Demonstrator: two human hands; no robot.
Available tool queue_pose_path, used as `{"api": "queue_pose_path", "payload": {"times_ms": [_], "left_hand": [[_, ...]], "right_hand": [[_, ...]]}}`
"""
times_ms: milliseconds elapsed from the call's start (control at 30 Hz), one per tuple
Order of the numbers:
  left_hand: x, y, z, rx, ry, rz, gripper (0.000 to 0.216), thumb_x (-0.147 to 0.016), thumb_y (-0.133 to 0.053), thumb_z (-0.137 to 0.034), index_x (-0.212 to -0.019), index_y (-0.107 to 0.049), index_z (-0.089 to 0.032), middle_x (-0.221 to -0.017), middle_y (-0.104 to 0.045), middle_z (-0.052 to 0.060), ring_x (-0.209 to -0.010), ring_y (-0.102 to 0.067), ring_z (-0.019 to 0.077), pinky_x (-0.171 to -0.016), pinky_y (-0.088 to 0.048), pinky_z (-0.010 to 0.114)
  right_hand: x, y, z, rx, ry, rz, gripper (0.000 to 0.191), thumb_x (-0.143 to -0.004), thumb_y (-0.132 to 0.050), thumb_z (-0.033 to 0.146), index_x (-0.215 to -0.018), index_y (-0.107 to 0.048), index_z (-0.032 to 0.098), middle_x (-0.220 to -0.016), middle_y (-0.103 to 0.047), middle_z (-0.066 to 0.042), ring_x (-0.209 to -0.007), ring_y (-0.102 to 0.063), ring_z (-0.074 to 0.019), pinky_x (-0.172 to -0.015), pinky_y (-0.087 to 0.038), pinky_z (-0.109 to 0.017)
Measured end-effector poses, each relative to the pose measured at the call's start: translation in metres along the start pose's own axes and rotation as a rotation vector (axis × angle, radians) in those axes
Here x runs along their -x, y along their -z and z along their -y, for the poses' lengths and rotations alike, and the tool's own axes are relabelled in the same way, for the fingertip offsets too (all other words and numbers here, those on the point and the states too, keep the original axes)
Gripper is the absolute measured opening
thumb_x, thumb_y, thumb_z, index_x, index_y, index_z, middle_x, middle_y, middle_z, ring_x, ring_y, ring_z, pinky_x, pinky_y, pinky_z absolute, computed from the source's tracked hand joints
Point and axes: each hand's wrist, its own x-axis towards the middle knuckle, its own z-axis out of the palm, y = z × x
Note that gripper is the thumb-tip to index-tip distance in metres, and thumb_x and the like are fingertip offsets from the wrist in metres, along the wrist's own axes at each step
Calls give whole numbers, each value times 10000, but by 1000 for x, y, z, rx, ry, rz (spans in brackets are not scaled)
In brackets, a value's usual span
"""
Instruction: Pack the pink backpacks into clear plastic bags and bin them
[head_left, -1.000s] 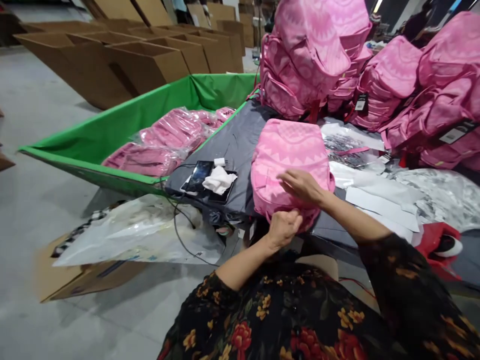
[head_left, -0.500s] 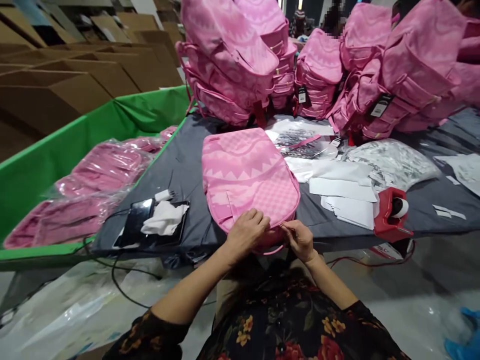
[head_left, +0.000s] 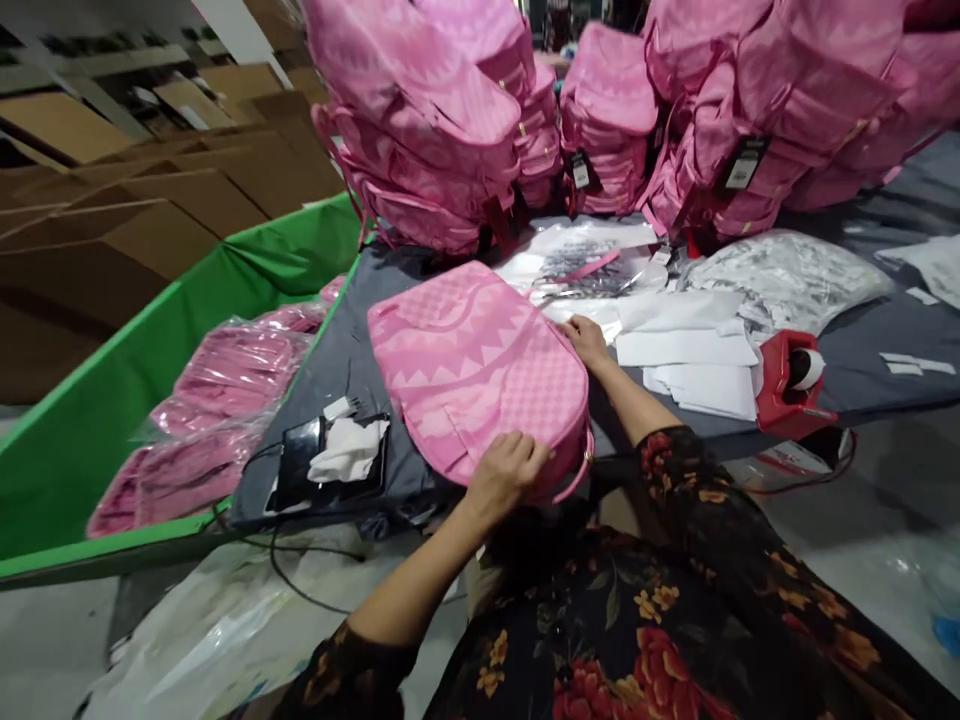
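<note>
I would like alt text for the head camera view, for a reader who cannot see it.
A person's left hand rests on the near edge of a pink patterned backpack lying on a dark table, with the right hand at its right side. Behind are piled pink backpacks; at left, plastic-wrapped pink bags in a green bin.

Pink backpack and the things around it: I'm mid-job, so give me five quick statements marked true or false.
1. The left hand is on the near part of the pink backpack. True.
2. The red tape dispenser is right of the white papers. True.
3. The right hand is on the tape dispenser. False: it is at the backpack's edge.
4. Plastic-wrapped pink bags lie in the green bin. True.
5. The white cloth lies in the green bin. False: it is outside, over the table.
</note>
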Motion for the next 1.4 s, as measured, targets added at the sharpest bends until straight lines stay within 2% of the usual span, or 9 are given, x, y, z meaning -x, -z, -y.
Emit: {"api": "queue_pose_path", "payload": {"times_ms": [67,200,367,467,700,900,1167,1300,1400], "left_hand": [[-4,-1,-3,39,54,-60,289,-1066,-486,-278,-796,-572,-220,-748,-564,50,-764,-548,215,-717,-399,372],[3,-12,-32,194,88,-37,240,-1061,-487,-325,-908,-633,-210,-844,-638,65,-824,-603,208,-781,-455,367],[-13,-37,-64,194,231,135,265,-1073,-447,-341,-1018,-647,-176,-923,-658,97,-847,-638,216,-712,-450,329],[-31,-46,-70,104,347,233,314,-1086,-411,-328,-952,-644,-166,-868,-659,89,-744,-642,196,-612,-389,305],[-34,-49,-75,93,407,238,243,-1037,-559,-330,-918,-675,-153,-807,-709,105,-743,-674,219,-600,-355,302],[-49,-32,-60,283,475,205,340,-1062,-490,-330,-818,-676,-183,-715,-685,54,-637,-600,177,-621,-315,298],[-64,-19,-60,606,552,136,408,-1017,-520,-310,-629,-527,-184,-533,-411,-44,-513,-304,105,-570,-196,292],[-64,-7,-53,673,537,96,438,-1018,-515,-351,-617,-523,-178,-539,-410,-48,-531,-338,96,-575,-217,281],[-79,-10,-56,605,538,86,447,-1048,-489,-369,-662,-592,-169,-573,-507,-24,-551,-429,110,-580,-260,277]], "right_hand": [[23,-5,-12,19,-60,16,174,-1008,-520,329,-882,-558,215,-860,-626,-40,-876,-600,-207,-858,-477,-331],[131,1,-46,-8,154,-12,212,-1023,-367,274,-1047,-566,205,-1012,-646,-96,-965,-621,-221,-929,-492,-371],[221,1,-66,-40,256,103,413,-847,-560,225,-1258,-529,197,-1238,-593,-146,-1143,-592,-257,-989,-524,-412],[224,-7,-66,-25,216,107,362,-807,-590,209,-1167,-560,200,-1166,-588,-130,-1101,-583,-267,-947,-537,-407],[214,-12,-72,-62,143,156,225,-985,-395,223,-1136,-561,198,-946,-631,-65,-837,-623,-205,-810,-531,-319],[210,3,-76,295,327,194,353,-1080,-297,274,-1053,-639,191,-898,-632,-98,-821,-614,-216,-756,-487,-300],[221,23,-88,564,462,217,380,-1078,-279,174,-979,-645,162,-826,-606,-87,-769,-568,-201,-691,-449,-281],[218,43,-96,597,622,306,295,-1065,-370,158,-1009,-660,150,-811,-617,-77,-729,-559,-182,-635,-423,-280],[232,23,-86,499,676,425,214,-1043,-456,163,-1035,-668,136,-831,-640,-68,-729,-582,-166,-632,-455,-273]]}}
